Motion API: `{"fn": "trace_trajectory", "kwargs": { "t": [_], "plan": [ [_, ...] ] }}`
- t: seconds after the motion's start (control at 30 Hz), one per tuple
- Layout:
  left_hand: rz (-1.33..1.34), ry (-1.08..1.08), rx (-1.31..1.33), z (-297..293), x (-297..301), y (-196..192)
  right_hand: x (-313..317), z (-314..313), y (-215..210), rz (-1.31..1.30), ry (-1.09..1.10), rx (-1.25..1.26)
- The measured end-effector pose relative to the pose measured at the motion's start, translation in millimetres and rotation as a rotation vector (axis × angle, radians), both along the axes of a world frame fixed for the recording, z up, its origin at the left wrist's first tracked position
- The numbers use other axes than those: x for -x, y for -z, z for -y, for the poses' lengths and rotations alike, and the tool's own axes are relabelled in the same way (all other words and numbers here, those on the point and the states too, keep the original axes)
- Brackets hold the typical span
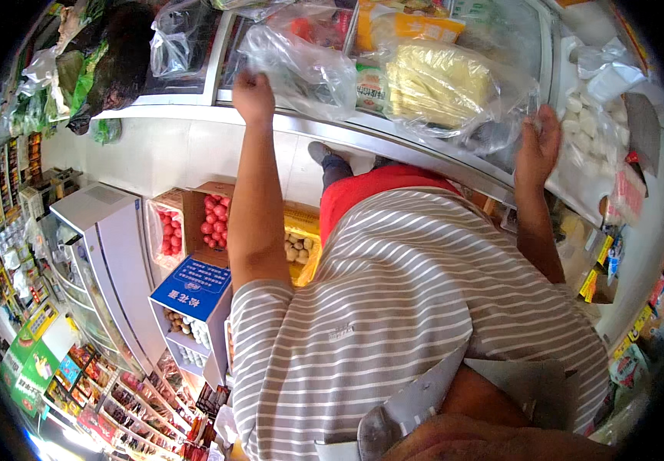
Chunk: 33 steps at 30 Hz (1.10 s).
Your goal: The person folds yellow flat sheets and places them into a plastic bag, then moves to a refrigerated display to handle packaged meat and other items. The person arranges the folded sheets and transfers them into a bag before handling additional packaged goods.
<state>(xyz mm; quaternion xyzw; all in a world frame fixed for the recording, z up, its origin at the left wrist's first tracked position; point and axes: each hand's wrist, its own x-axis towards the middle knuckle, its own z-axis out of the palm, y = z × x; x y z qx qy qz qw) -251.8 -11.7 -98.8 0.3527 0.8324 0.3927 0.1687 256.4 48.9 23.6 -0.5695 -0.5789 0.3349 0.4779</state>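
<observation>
A clear plastic bag with a stack of pale yellow folded sheets (435, 84) lies on the glass-topped case in front of me. My right hand (538, 150) has its fingers closed at the bag's right end, where the film gathers. At the left, my left hand (253, 98) is closed and slightly blurred against the edge of a crumpled clear plastic bag (297, 69). Whether this film and the bag around the yellow sheets are one piece, I cannot tell. Both arms reach forward over the case's metal front edge.
A yellow-orange package (408, 27) lies behind the sheets. White pieces in plastic (597, 127) stand on the right. Dark and leafy greens (78, 77) are at the far left. Below left are a white cabinet (113, 230), a box of red round fruit (215, 221) and a blue-topped egg box (191, 286).
</observation>
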Motion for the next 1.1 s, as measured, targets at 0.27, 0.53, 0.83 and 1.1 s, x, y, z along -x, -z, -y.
{"fn": "trace_trajectory", "kwargs": {
  "t": [0.27, 0.53, 0.83, 1.1],
  "plan": [
    [0.097, 0.049, -0.214, 43, -46, -101, 300, 0, 31, 0.675, -1.074, -0.058],
    [-0.477, 0.227, -0.194, 77, 10, -101, 288, -89, 24, 1.195, -0.657, -0.665],
    [-0.831, 0.973, 0.501, -18, 22, -27, 289, -79, 62, 1.399, -0.712, -0.304],
    [-0.668, 0.940, 0.382, -33, 7, -83, 252, -85, 3, 0.748, -0.779, -0.300]
  ]
}}
